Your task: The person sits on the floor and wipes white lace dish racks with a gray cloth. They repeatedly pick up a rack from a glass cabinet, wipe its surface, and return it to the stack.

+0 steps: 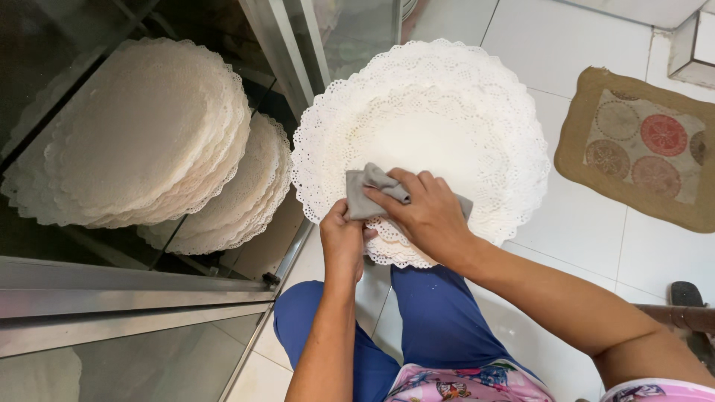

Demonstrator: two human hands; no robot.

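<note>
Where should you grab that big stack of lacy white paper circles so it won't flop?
Probably at the near rim, where the left hand already pinches the doily stack from below. The sheets are thin, wide and flat, so a grip on the lace edge with a palm spread underneath should support them better. The right hand presses a grey cloth on top.

The room is bright with soft, even light. The white floor tiles (566, 45) shine a little. The glass door (112, 350) shows pale reflections. Shadows are faint. Everything looks sharp, with no blur.
</note>
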